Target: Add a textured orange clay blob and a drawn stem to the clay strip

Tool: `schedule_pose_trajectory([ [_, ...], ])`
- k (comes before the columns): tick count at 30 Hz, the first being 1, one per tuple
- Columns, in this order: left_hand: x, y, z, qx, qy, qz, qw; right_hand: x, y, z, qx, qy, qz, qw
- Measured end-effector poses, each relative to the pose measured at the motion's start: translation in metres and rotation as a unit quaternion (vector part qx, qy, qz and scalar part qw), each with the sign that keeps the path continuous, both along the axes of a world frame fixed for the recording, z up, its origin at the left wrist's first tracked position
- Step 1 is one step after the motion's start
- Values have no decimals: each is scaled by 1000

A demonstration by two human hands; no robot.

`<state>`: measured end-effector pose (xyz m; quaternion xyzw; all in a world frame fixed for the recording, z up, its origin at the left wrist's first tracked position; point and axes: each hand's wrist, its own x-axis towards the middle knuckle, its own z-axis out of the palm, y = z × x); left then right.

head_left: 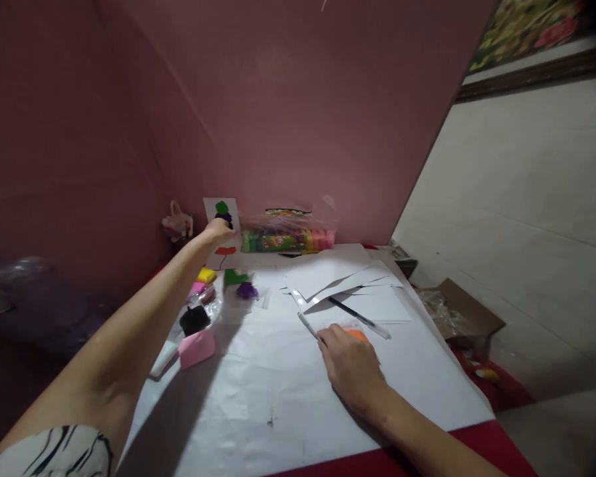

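My left hand (219,232) reaches to the back of the table, its fingers closed at a white card (211,207) that stands up against the wall. On the card are a green patch (222,207), a dark purple patch (224,216) and an orange-red shape (225,251). The hand covers the card's middle. My right hand (350,364) rests on the white sheet with curled fingers, their tips at the lower end of a thin white stick (308,324). Beside its knuckles lies an orange packet (356,334). A dark pen (357,317) lies just beyond.
Several coloured soft pieces lie at left: yellow (207,275), black (195,320), pink (197,349), purple (247,290) and green (235,277). A clear pack of coloured sticks (288,240) stands by the wall. Cut paper strips (347,285) lie right of centre. A cardboard box (469,308) sits right.
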<state>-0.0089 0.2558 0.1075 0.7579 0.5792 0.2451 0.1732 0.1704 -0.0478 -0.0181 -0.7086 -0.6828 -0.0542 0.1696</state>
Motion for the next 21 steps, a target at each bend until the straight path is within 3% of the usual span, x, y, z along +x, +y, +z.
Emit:
schedule_pose_trajectory([
  [3, 11, -38, 8, 10, 39, -32, 999, 0, -1, 0, 0, -3, 1, 1000],
  [6, 21, -93, 9, 25, 62, -77, 995, 0, -3, 2, -9, -8, -2, 1000],
  [9, 26, -164, 2, 47, 88, -114, 988, 1, -5, 4, -3, -20, 0, 1000],
  [12, 14, -235, -17, 138, 143, -182, 963, 2, -7, 2, 7, -28, 5, 1000],
  [14, -9, -268, -32, 147, 150, -179, 961, 3, -7, 0, 11, -27, 7, 1000],
  [16, -47, -283, -47, 150, 145, -147, 967, 4, -6, -1, 14, -25, 10, 1000],
  [21, -170, -275, -75, 118, 193, 96, 969, 4, -7, -1, 15, -24, 6, 1000],
])
